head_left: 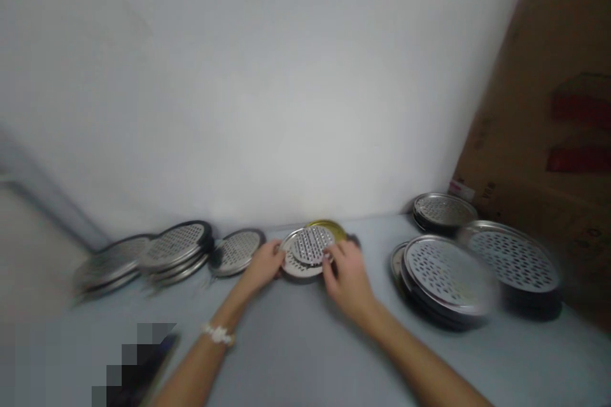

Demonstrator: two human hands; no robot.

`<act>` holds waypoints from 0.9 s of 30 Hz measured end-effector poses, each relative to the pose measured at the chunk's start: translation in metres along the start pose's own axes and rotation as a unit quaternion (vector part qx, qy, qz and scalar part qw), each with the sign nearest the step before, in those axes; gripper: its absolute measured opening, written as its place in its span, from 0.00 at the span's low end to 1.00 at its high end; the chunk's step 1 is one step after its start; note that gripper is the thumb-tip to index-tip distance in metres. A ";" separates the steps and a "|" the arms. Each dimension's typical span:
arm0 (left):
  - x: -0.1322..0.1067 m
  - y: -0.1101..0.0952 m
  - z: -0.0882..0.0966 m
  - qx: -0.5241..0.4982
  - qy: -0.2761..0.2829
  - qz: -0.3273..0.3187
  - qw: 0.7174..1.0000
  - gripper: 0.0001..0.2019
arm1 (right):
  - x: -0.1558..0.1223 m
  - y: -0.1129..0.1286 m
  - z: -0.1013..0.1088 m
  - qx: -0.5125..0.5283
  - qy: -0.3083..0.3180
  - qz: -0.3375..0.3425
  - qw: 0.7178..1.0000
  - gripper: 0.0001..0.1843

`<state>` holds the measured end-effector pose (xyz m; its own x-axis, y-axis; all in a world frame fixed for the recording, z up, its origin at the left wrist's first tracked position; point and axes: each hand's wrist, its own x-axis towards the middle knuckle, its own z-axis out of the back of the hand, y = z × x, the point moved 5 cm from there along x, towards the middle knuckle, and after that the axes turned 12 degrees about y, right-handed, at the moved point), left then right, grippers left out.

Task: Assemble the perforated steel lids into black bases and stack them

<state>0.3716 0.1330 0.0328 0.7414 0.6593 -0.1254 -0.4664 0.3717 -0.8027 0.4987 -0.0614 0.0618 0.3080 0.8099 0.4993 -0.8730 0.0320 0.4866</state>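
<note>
At the middle of the table, my left hand (265,264) has its fingers closed on the left rim of a round metal grater (292,267). A smaller round grater plate (311,244), tilted, overlaps the top of it. My right hand (352,281) pinches the lower right edge of that smaller plate between thumb and fingers. Behind them shows the rim of a gold-coloured round piece (333,227), mostly hidden by the plates and the right hand. Just left of my left hand lies another round grater with a dark rim (238,251).
Stacked round graters (174,247) stand on the left, with another pile (114,257) beside them. More piles are on the right: one in front (443,273), a larger one (515,257) and one by the wall (443,210). A cardboard box (539,140) rises at the right.
</note>
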 end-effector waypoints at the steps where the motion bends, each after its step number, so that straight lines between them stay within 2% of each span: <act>1: -0.002 0.003 0.002 -0.007 0.001 0.004 1.000 0.17 | 0.001 -0.009 0.001 -0.034 0.003 -0.043 0.999 0.09; 4: -0.012 0.012 0.015 -0.015 0.002 0.007 1.000 0.18 | 0.004 -0.035 0.002 -0.121 0.030 -0.160 0.979 0.13; 6: -0.023 0.014 0.024 -0.019 0.010 0.001 1.000 0.17 | 0.005 -0.047 0.002 -0.141 0.044 -0.190 0.971 0.12; 9: -0.041 0.007 0.023 -0.002 0.081 -0.021 0.997 0.15 | 0.005 -0.053 -0.001 -0.145 0.061 -0.187 0.970 0.12; 12: -0.055 -0.008 0.009 0.061 0.181 -0.044 0.981 0.16 | 0.004 -0.050 -0.005 -0.151 0.080 -0.174 0.970 0.12; 16: -0.062 -0.020 -0.003 0.108 0.224 -0.048 0.968 0.14 | 0.003 -0.043 -0.009 -0.161 0.114 -0.157 0.968 0.12; 18: -0.062 -0.023 -0.006 0.111 0.218 -0.058 0.968 0.13 | 0.003 -0.041 -0.009 -0.162 0.126 -0.161 0.965 0.13; 20: -0.060 -0.022 -0.007 0.100 0.189 -0.064 0.975 0.12 | 0.003 -0.042 -0.008 -0.153 0.124 -0.169 0.966 0.14; 24: -0.050 -0.014 -0.009 0.000 0.067 -0.055 0.996 0.08 | 0.003 -0.043 -0.005 -0.112 0.095 -0.158 0.976 0.12; 27: -0.038 -0.005 -0.019 -0.087 0.022 -0.040 0.995 0.17 | 0.002 -0.037 -0.007 -0.088 0.088 -0.130 0.984 0.10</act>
<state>0.3550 0.0937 0.0307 0.7950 0.6015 -0.0789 -0.3166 0.3005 -0.8997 0.5291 -0.0571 0.0396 0.4727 0.8495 0.2342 -0.8303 0.3402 0.4415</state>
